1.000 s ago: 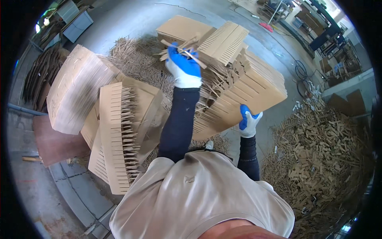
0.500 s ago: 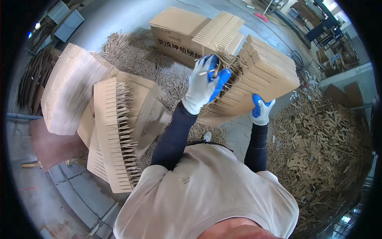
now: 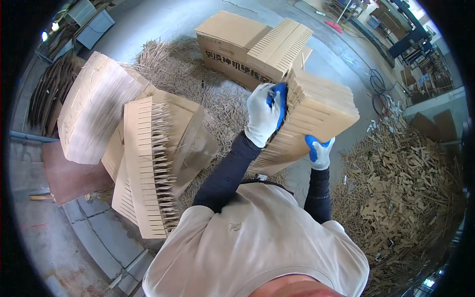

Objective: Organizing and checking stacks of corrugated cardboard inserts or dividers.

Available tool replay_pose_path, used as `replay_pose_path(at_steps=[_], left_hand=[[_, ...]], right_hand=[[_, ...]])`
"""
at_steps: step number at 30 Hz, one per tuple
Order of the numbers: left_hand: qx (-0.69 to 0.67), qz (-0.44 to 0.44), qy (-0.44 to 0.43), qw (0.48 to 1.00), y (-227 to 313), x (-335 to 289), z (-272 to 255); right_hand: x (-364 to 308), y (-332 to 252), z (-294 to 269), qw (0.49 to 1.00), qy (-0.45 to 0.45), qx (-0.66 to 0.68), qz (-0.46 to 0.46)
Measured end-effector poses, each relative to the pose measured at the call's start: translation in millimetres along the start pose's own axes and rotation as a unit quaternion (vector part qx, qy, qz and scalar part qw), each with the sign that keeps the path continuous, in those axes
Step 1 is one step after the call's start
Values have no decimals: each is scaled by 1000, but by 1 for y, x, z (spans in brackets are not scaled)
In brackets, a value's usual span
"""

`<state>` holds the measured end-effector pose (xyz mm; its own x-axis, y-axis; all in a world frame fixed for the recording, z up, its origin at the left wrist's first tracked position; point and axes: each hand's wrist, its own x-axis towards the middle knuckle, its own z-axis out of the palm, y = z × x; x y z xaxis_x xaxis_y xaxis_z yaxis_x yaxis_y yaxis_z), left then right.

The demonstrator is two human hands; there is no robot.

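A thick stack of slotted cardboard sheets [image 3: 311, 114] is held tilted in front of me. My right hand [image 3: 320, 152], in a white glove with blue coating, grips its lower right edge, thumb on the near face. My left hand [image 3: 267, 109], gloved alike, presses against the slotted left edge with its fingers curled. What those fingers hold, if anything, is hidden. To the left, another slotted stack [image 3: 140, 163] lies with ragged strips sticking out of its slots.
Beyond stands a cardboard box [image 3: 227, 52] with a slotted stack [image 3: 281, 45] on it. Thin cardboard strips [image 3: 168, 64] litter the floor. At right is a large heap of cardboard scraps [image 3: 396, 188]. A pale stack [image 3: 96, 109] leans at far left, above a reddish-brown board [image 3: 74, 171].
My left hand has come up against the stack's slotted edge, and the loose strips around its fingers no longer show. The held stack and my right hand have shifted slightly left and nearer.
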<state>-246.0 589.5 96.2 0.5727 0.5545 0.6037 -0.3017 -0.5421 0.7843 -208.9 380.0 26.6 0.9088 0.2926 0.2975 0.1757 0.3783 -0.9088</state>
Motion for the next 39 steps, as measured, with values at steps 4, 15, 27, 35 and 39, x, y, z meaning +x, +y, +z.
replay_pose_path(at_steps=[4,15,27,35,39], left_hand=[[17,12,51,998,-16,-6,4],[-65,-192,62,977,-31,-21,10],[-331,-319,204,864,-104,-25,-2],[56,91,-69,992,-25,-13,-54],[42,110,-94,989,20,-5,-37]], right_hand=[[-7,-1,9,999,7,-37,12],[-27,24,-1,996,79,-33,-7],[-11,43,-38,998,48,-39,17],[14,33,-30,991,86,-76,-73],[19,27,-25,993,54,-86,-52]])
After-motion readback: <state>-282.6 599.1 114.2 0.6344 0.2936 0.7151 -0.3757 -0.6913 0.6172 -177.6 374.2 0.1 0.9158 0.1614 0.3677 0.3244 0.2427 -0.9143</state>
